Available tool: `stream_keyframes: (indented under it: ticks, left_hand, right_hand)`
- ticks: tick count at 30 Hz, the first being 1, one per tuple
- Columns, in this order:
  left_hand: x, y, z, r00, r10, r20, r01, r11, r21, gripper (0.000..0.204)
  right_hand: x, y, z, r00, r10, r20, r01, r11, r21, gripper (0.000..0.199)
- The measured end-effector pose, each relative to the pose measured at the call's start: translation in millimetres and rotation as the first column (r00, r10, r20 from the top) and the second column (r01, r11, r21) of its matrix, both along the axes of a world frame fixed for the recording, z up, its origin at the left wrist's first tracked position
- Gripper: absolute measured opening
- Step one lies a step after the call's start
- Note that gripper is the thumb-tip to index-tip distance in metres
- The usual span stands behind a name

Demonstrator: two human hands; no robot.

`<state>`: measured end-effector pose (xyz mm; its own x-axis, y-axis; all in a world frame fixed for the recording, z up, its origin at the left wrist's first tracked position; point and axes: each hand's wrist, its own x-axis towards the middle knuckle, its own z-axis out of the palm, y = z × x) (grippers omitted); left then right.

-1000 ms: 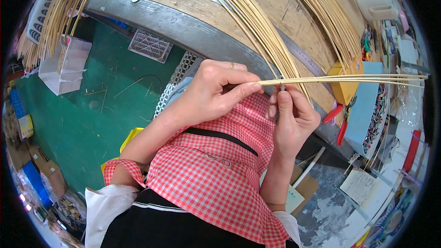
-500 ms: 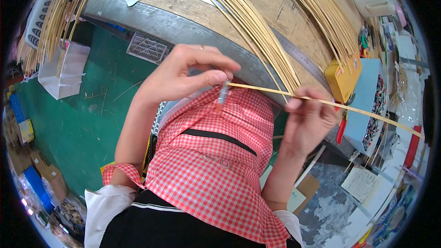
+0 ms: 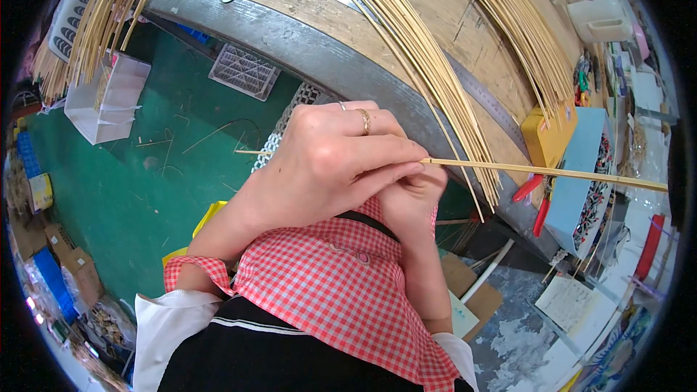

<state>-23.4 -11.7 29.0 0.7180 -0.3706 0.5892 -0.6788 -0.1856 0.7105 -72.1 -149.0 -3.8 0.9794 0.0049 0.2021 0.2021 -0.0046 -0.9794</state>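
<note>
Pale strip [image 3: 524,169] up in the air, off the surface [image 3: 465,29], level with its front edge near the front right corner. Could be one strip or a few lying together; cannot tell. Left hand [image 3: 327,152] pinches it between thumb and fingertips. Right hand [image 3: 410,199] curled just below, touching or nearly so; its fingers partly hidden, so whether it grips anything cannot be told. Long end runs off right, passing in front of the near bundle [image 3: 423,65]. A thin tip also shows left of the left hand, perhaps the same strip.

Progress: looks mid-piece. Strip in hand, not yet laid down; any change made at the pinched spot is covered by fingers. On the surface, near bundle slants down to the front edge, its tips appearing to overhang; far bundle [image 3: 521,33] lies further back, toward the right edge. Many strips in each. Which are worked and which waiting, cannot tell, so no count of what remains.

Nearby: metal ruler [image 3: 488,98] between the bundles; yellow block [image 3: 544,138] and red-handled pliers [image 3: 541,216] by the front right corner.
</note>
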Motion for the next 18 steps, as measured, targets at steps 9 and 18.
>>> stream_keyframes:
  ticks: [9,18]
  left_hand:
    - [2.8,3.9,-2.7,0.999,0.008,0.032,-0.013,0.987,0.162,0.015]
    - [9.0,1.3,-8.3,0.917,-0.272,-0.291,0.283,0.959,-0.006,0.017]
  right_hand:
    - [1.6,-70.1,40.8,0.966,-0.235,0.108,0.198,0.941,0.273,0.013]
    - [-5.4,-64.8,34.7,0.968,-0.199,0.152,0.167,0.965,0.200,0.012]
